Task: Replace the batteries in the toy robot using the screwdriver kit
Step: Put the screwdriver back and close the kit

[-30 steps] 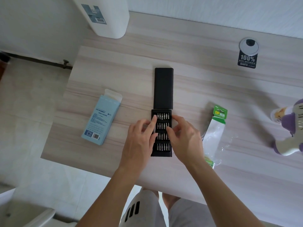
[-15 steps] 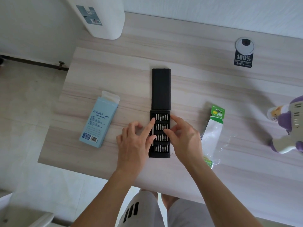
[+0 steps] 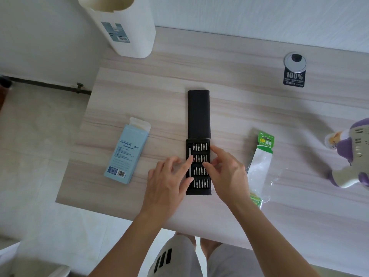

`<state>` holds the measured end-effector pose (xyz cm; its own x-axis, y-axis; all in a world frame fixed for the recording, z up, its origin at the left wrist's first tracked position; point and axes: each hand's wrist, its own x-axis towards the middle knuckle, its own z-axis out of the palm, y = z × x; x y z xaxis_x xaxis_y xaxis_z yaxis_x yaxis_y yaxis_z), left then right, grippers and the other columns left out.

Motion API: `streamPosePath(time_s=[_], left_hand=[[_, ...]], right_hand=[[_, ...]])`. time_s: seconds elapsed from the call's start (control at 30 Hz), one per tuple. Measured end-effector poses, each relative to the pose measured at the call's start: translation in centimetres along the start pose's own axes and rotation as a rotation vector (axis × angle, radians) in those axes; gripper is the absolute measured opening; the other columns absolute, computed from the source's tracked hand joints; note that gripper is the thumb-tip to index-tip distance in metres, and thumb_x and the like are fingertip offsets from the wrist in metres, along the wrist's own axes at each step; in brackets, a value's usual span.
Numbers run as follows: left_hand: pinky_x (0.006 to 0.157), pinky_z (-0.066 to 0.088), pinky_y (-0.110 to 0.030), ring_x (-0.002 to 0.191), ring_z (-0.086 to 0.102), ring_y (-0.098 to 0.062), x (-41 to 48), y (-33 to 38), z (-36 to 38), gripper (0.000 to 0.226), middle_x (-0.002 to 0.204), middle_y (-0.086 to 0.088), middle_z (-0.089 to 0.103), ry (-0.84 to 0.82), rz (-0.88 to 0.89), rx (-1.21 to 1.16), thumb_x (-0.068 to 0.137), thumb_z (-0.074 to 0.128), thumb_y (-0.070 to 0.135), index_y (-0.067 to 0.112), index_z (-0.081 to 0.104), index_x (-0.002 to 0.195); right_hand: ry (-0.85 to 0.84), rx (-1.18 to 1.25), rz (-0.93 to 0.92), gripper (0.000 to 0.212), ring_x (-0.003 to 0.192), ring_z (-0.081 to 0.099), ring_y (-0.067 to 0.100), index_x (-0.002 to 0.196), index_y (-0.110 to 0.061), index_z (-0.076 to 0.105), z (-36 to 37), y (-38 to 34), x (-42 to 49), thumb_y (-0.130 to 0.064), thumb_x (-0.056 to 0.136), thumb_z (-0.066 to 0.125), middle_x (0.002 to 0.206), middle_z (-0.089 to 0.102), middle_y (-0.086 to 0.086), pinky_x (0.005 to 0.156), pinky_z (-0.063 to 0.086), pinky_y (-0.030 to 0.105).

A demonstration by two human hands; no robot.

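The black screwdriver kit lies mid-table, its sleeve [image 3: 198,114] pushed back and its bit tray [image 3: 199,190] slid out toward me with several rows of bits. A thin silver screwdriver [image 3: 189,151] lies along the tray's left side. My left hand [image 3: 167,182] pinches it with index fingertip and thumb. My right hand [image 3: 227,172] holds the tray's right edge, thumb on the bits. The purple and white toy robot [image 3: 353,156] lies at the far right, cut off by the frame. A green battery pack [image 3: 261,160] lies right of the kit.
A light blue box [image 3: 127,152] with an open flap lies left of the kit. A tall white container [image 3: 123,27] stands at the back left. A round cable grommet [image 3: 295,60] with a black sticker [image 3: 294,78] sits back right. The table's front edge is close to me.
My left hand has drawn back a little to the left, baring the silver screwdriver at the tray's left side. My right hand stays on the tray's right edge.
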<state>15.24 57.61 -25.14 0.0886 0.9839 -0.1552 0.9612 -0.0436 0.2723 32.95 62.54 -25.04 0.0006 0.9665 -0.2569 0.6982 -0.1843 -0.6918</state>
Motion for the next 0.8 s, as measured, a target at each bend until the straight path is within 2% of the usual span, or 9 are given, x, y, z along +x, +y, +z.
streamPosePath(time_s=[0.23,0.4,0.57,0.7,0.8], left_hand=[[0.077,0.048,-0.038,0.104,0.055,-0.022,0.1,0.2,0.2,0.053,0.125,0.000,0.054,-0.006,-0.021,0.026,0.097,0.034,0.054,0.036,0.045,0.146],[0.080,0.047,-0.036,0.107,0.054,-0.020,-0.1,0.2,-0.2,0.054,0.127,-0.001,0.053,-0.034,-0.013,0.045,0.097,0.044,0.051,0.035,0.041,0.149],[0.087,0.048,-0.036,0.109,0.052,-0.016,-0.2,1.4,-2.3,0.062,0.125,0.002,0.050,-0.084,-0.039,-0.072,0.097,0.044,0.047,0.034,0.024,0.154],[0.096,0.046,-0.038,0.120,0.050,-0.019,-0.4,2.1,-5.1,0.058,0.135,-0.001,0.048,-0.063,-0.159,-0.137,0.100,0.048,0.042,0.027,0.032,0.153],[0.102,0.042,-0.037,0.127,0.046,-0.018,-0.5,1.9,-6.5,0.054,0.142,-0.001,0.046,-0.036,-0.227,-0.157,0.100,0.050,0.039,0.024,0.038,0.151]], right_hand=[[-0.008,0.042,0.037,0.042,0.075,0.065,0.015,0.127,-0.037,0.061,0.2,0.2,0.1,-0.029,0.087,0.073,0.081,0.066,-0.008,0.070,0.055,0.034],[-0.020,0.034,0.052,0.041,0.075,0.063,0.015,0.126,-0.036,0.062,0.1,0.1,0.1,-0.029,0.088,0.073,0.080,0.066,-0.008,0.069,0.053,0.032],[-0.036,0.034,0.061,0.038,0.082,0.065,0.018,0.128,-0.027,0.061,-1.2,-1.3,0.0,-0.032,0.091,0.068,0.088,0.066,-0.006,0.076,0.054,0.035],[-0.037,0.018,0.074,0.040,0.090,0.065,0.020,0.131,-0.023,0.057,-3.2,-3.1,0.3,-0.033,0.093,0.063,0.096,0.066,-0.004,0.082,0.053,0.036],[-0.037,-0.028,0.075,0.038,0.095,0.064,0.020,0.129,-0.022,0.058,-4.2,-4.6,1.1,-0.036,0.094,0.062,0.102,0.067,-0.002,0.080,0.050,0.033]])
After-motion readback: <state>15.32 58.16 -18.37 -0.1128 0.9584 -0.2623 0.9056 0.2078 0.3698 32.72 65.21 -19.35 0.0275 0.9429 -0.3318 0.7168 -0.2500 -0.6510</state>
